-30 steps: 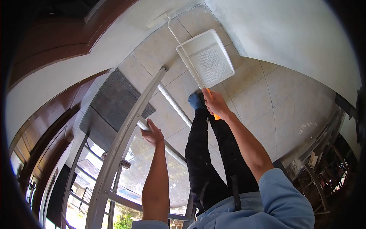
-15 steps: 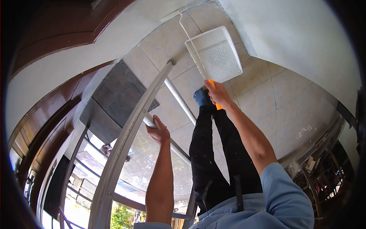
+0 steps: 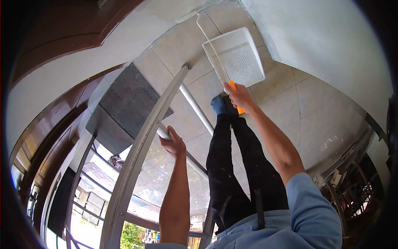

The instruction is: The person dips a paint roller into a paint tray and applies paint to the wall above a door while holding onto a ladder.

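My right hand (image 3: 240, 97) is closed round the orange handle (image 3: 232, 86) of a paint roller. The roller's thin, paint-covered rod runs up and away from the hand, past the left side of a white paint tray (image 3: 260, 66), to a white roller head (image 3: 186, 16) at the foot of the wall. The tray lies on the floor and has a textured, paint-wet bottom. My left hand (image 3: 173, 142) is wrapped round a rung of a metal ladder (image 3: 143, 135), just right of its side rail.
A dark grey mat (image 3: 130, 99) lies on the tiles left of the ladder. White walls (image 3: 315, 33) rise at the right and upper left. A brown wooden door (image 3: 62, 25) is at the upper left. My feet (image 3: 217, 105) stand below the tray.
My right hand has shifted slightly up and to the right with the roller handle, and the rod sits at a slightly different angle. My left hand keeps its place on the rung.
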A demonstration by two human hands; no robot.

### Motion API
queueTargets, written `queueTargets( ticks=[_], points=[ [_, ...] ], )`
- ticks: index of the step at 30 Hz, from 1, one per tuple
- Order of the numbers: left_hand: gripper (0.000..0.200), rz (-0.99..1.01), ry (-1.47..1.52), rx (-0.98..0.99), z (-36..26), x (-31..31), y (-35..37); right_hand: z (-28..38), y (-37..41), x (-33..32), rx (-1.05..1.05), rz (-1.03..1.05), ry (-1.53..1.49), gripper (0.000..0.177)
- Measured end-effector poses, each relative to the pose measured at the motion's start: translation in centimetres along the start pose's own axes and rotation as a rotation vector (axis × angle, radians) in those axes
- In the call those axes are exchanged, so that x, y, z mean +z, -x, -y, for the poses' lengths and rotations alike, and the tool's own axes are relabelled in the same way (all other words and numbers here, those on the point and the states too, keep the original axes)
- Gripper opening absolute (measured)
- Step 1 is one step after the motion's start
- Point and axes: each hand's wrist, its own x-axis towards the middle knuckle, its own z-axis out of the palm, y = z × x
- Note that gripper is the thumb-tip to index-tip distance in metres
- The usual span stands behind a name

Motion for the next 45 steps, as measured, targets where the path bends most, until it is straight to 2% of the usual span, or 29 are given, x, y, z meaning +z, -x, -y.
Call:
queueTargets(
  ticks=[5, 13, 19, 28, 35, 40, 45],
  points=[
    [0.049, 0.004, 0.02, -0.013, -0.6, 0.0, 0.1, 0.0, -4.0, 0.6, -0.01, 0.007, 0.012, 0.042],
    [0.052, 0.025, 0.009, -0.002, -0.1, -0.1, -0.1, 0.4, 0.4, -0.9, 0.028, 0.039, -0.037, 0.043],
    [0.054, 0.033, 0.015, -0.018, -0.6, -0.2, 0.0, 0.8, -3.0, -0.6, -0.003, 0.005, 0.026, 0.043],
    [0.053, 0.047, 0.049, -0.019, -1.1, -0.3, 0.3, -0.6, 6.5, 0.6, -0.017, 0.034, -0.049, 0.04],
    [0.063, 0.079, 0.016, -0.048, 0.0, -0.4, -0.1, -1.6, -2.0, 2.7, -0.075, 0.024, -0.018, 0.042],
    [0.053, 0.013, 0.065, 0.023, -0.3, 0.1, 0.0, -1.0, 1.2, 3.6, 0.0, 0.053, -0.088, 0.04],
    [0.053, 0.024, 0.031, -0.003, -0.7, -0.1, 0.1, -0.4, 2.8, 4.2, 0.033, 0.124, -0.161, 0.037]
  ],
)
